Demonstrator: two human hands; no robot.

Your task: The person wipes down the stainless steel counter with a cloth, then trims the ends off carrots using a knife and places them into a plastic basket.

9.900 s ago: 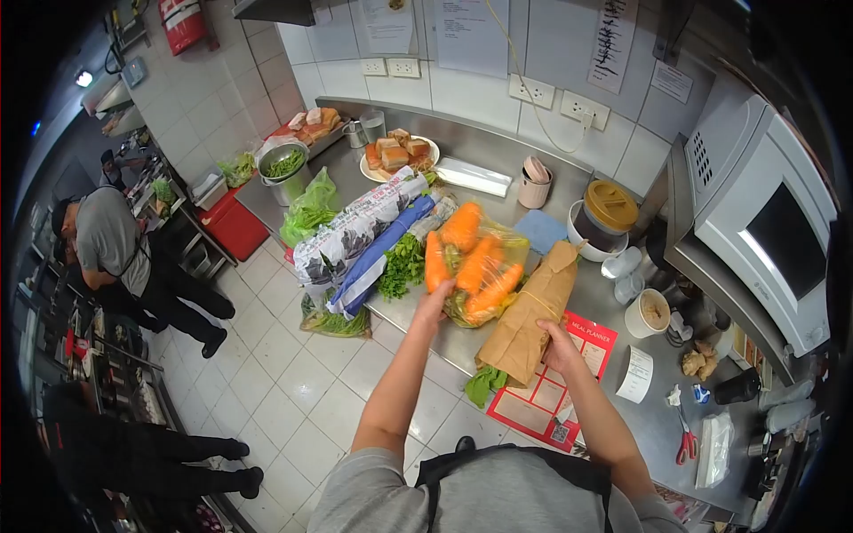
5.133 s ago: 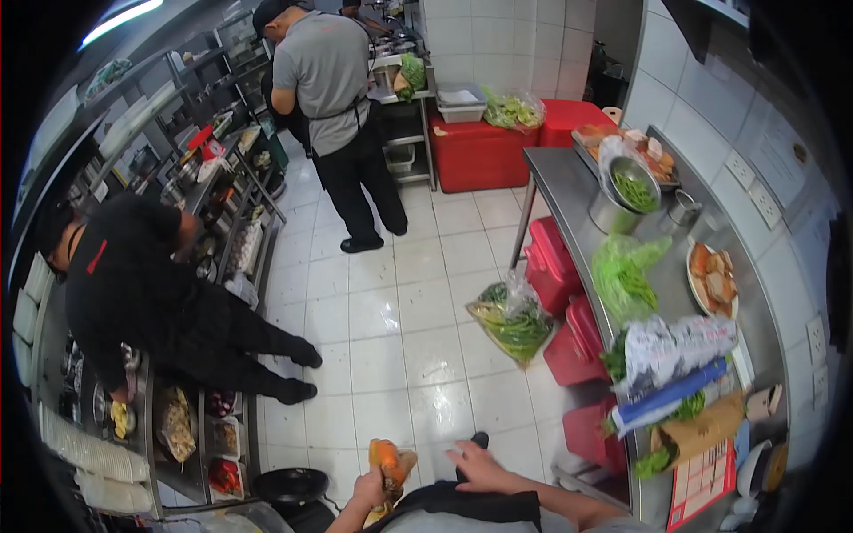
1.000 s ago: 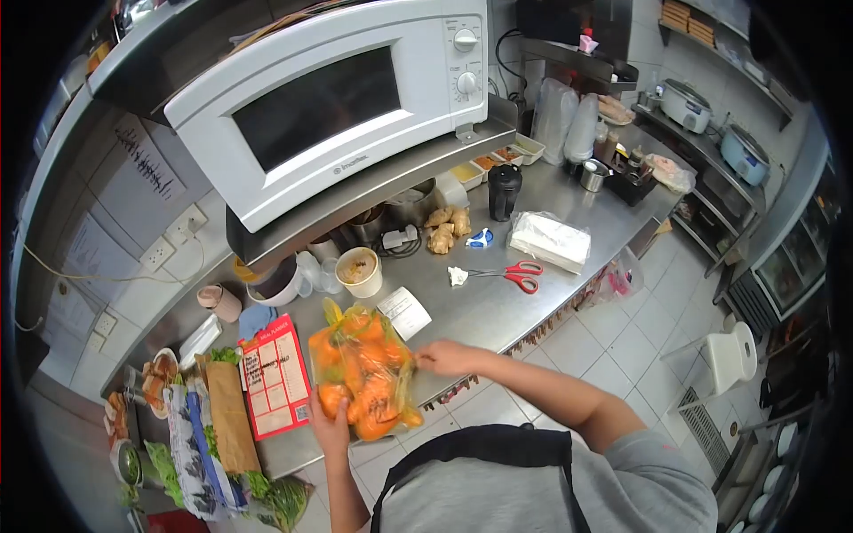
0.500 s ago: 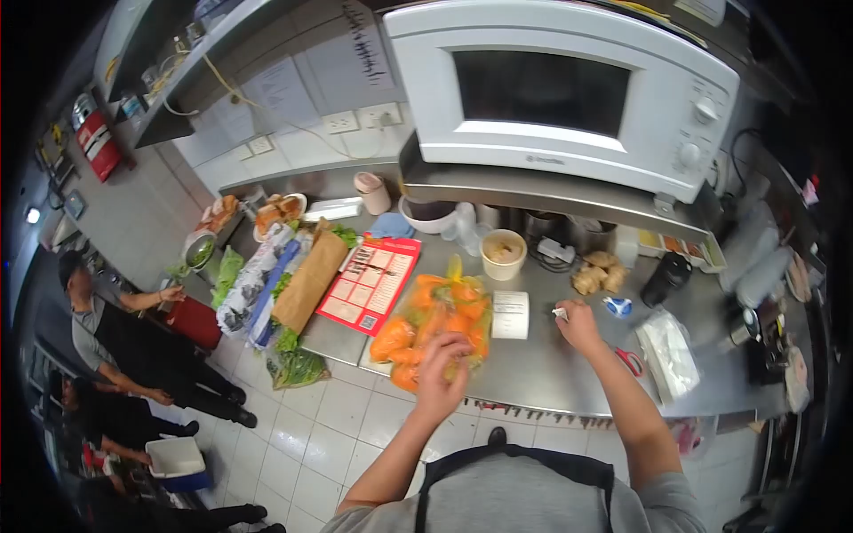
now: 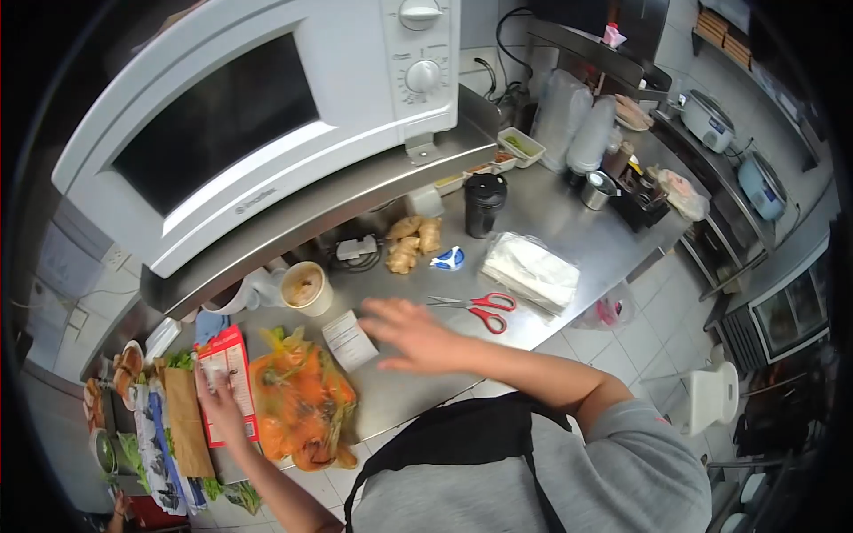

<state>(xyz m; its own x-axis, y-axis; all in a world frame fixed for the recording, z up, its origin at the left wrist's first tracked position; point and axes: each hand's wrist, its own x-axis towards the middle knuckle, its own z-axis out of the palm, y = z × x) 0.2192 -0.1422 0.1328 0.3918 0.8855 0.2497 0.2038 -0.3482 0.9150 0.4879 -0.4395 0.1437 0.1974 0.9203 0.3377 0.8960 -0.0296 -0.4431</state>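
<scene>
My right hand is open, fingers spread, close beside a white printed label roll. My left hand is over a red-and-white printed sheet, its fingers stretched out and slightly blurred. Between my hands lies a clear plastic bag of orange vegetables, its exact contents partly hidden by the plastic. Behind the label roll stands a white tub with food in it. Red-handled scissors lie to the right of my right hand.
A microwave sits on a raised steel shelf. Ginger, a blue-and-white tape dispenser, a black tumbler and a pack of white plastic bags lie on the counter. Left are a brown paper bag and greens.
My view has swung to the right. My left hand has moved off the bag of orange vegetables to the red sheet. My right hand has opened; a small white scrap was in it.
</scene>
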